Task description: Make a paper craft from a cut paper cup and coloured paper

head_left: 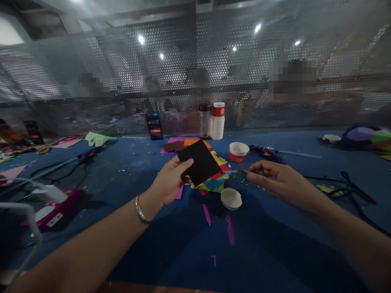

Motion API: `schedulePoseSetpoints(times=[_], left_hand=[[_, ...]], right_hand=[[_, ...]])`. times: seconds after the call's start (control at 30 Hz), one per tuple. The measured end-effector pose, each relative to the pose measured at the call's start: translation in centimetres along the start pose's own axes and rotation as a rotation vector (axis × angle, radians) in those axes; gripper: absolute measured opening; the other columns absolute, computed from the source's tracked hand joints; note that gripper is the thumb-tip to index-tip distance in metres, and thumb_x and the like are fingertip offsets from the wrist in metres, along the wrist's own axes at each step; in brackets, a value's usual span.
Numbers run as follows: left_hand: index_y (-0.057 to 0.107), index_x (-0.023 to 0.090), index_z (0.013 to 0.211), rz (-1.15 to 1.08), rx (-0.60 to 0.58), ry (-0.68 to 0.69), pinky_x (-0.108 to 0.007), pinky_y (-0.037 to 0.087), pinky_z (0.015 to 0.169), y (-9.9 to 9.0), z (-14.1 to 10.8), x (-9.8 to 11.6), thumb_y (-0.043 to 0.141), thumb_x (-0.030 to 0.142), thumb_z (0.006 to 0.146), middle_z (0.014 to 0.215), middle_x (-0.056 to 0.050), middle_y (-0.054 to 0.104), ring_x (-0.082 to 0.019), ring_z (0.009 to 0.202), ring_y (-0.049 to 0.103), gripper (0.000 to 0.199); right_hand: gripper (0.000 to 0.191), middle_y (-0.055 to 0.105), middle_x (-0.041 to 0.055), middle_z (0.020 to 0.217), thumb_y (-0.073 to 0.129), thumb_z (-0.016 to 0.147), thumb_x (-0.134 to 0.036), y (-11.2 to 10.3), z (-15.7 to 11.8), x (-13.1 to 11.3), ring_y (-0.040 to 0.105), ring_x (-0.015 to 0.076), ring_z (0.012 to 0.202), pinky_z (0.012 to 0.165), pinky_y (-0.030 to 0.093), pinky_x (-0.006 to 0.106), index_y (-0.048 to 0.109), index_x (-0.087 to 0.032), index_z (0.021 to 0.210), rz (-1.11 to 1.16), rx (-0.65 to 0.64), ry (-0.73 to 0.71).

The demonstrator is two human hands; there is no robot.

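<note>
My left hand point(171, 179) pinches a square black sheet point(202, 162) by its left side, the thumb on top. Below that sheet lies a loose pile of coloured paper point(216, 185). To the right, my right hand point(269, 176) is closed on a small pair of scissors point(243, 170), whose blades point left toward the black sheet; the handles are mostly hidden by the fingers. Between the hands stands a red and white paper cup point(238, 152), and nearer me is a shallow white cup piece point(231, 198). Purple paper strips point(230, 230) lie on the blue table.
A clear jar point(204, 121) and a stack of white cups point(217, 124) stand by the perforated screen point(180, 53). A magenta power strip point(55, 211) with a white plug is at left. Glue guns point(267, 153) and black cables point(351, 189) lie around.
</note>
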State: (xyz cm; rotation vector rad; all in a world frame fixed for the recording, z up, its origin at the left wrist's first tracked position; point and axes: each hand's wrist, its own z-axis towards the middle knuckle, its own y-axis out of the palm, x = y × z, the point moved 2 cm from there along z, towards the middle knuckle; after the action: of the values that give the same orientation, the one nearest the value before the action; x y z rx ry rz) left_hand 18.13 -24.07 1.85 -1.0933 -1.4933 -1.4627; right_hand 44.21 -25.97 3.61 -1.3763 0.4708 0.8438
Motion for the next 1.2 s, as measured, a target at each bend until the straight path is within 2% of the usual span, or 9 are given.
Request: schedulePoseSetpoints(times=[0.1,0.23,0.33,0.43,0.57,0.8,0.93,1.1,1.2], left_hand=[[0.07,0.018,0.095,0.012,-0.087,0.012,-0.018,0.044,0.045,0.9,-0.6,-0.6,0.078,0.024,0.072,0.081,-0.001,0.072,-0.012,0.063,0.063,0.025],[0.069,0.018,0.096,0.03,-0.153,0.028,-0.021,0.046,0.047,1.8,-1.4,-1.2,0.078,0.03,0.073,0.082,-0.001,0.071,-0.012,0.063,0.061,0.027],[0.068,0.017,0.093,0.053,-0.172,0.024,-0.022,0.047,0.05,2.2,-1.7,-1.5,0.077,0.031,0.074,0.08,-0.001,0.07,-0.012,0.062,0.059,0.025],[0.067,0.018,0.092,0.054,-0.192,-0.007,-0.021,0.045,0.051,2.5,-2.1,-1.8,0.079,0.029,0.072,0.081,-0.001,0.07,-0.011,0.063,0.06,0.026],[0.071,0.014,0.089,0.085,-0.294,-0.083,-0.021,0.044,0.05,2.8,-2.3,-1.9,0.081,0.029,0.071,0.08,-0.004,0.07,-0.012,0.063,0.061,0.026],[0.073,0.013,0.09,0.019,-0.16,-0.027,-0.024,0.05,0.056,2.0,-1.7,-0.9,0.081,0.029,0.07,0.089,-0.008,0.073,-0.015,0.07,0.065,0.026],[0.074,0.012,0.092,0.018,-0.188,-0.028,-0.025,0.051,0.058,2.3,-2.0,-1.2,0.079,0.029,0.073,0.092,-0.01,0.074,-0.016,0.071,0.066,0.026],[0.075,0.011,0.09,0.006,-0.214,-0.063,-0.029,0.054,0.067,3.0,-2.5,-1.6,0.075,0.028,0.077,0.098,-0.013,0.074,-0.022,0.085,0.069,0.022],[0.075,0.011,0.089,-0.001,-0.209,-0.074,-0.03,0.054,0.067,3.0,-2.6,-1.7,0.076,0.028,0.076,0.098,-0.014,0.075,-0.023,0.086,0.069,0.021]], right_hand=[[0.041,0.057,-0.0014,0.07,0.064,0.079,-0.059,1.0,-0.4,-0.5,0.04,0.008,0.048,0.042,0.031,0.022,0.063,-0.019,0.089,0.121,-0.064,0.027],[0.038,0.053,-0.0031,0.067,0.063,0.081,-0.055,2.1,-0.9,-1.3,0.033,0.0057,0.043,0.038,0.025,0.021,0.062,-0.018,0.091,0.238,-0.085,0.037],[0.037,0.052,-0.0047,0.062,0.061,0.084,-0.053,2.7,-1.2,-1.8,0.035,0.0052,0.04,0.037,0.024,0.021,0.061,-0.017,0.094,0.313,-0.116,0.041],[0.035,0.051,-0.0058,0.059,0.06,0.086,-0.052,3.0,-1.4,-2.0,0.037,0.0046,0.039,0.038,0.025,0.02,0.059,-0.017,0.092,0.352,-0.123,0.029],[0.034,0.048,-0.0068,0.058,0.06,0.086,-0.052,3.0,-1.5,-1.9,0.035,0.0039,0.038,0.037,0.023,0.019,0.057,-0.018,0.087,0.383,-0.119,0.032],[0.032,0.049,-0.0057,0.057,0.06,0.086,-0.05,3.0,-1.5,-2.3,0.035,0.0055,0.04,0.037,0.024,0.021,0.061,-0.018,0.085,0.331,-0.082,-0.008],[0.033,0.046,-0.0065,0.055,0.06,0.085,-0.051,3.2,-1.6,-2.5,0.037,0.0069,0.041,0.038,0.025,0.021,0.061,-0.019,0.086,0.32,-0.107,-0.023],[0.04,0.043,-0.0058,0.054,0.057,0.085,-0.057,3.2,-1.7,-2.8,0.036,0.0072,0.043,0.039,0.025,0.021,0.053,-0.021,0.069,0.283,-0.113,-0.027],[0.039,0.043,-0.0057,0.053,0.057,0.084,-0.058,3.2,-1.8,-2.8,0.036,0.0077,0.044,0.039,0.025,0.021,0.055,-0.02,0.071,0.274,-0.12,-0.03]])
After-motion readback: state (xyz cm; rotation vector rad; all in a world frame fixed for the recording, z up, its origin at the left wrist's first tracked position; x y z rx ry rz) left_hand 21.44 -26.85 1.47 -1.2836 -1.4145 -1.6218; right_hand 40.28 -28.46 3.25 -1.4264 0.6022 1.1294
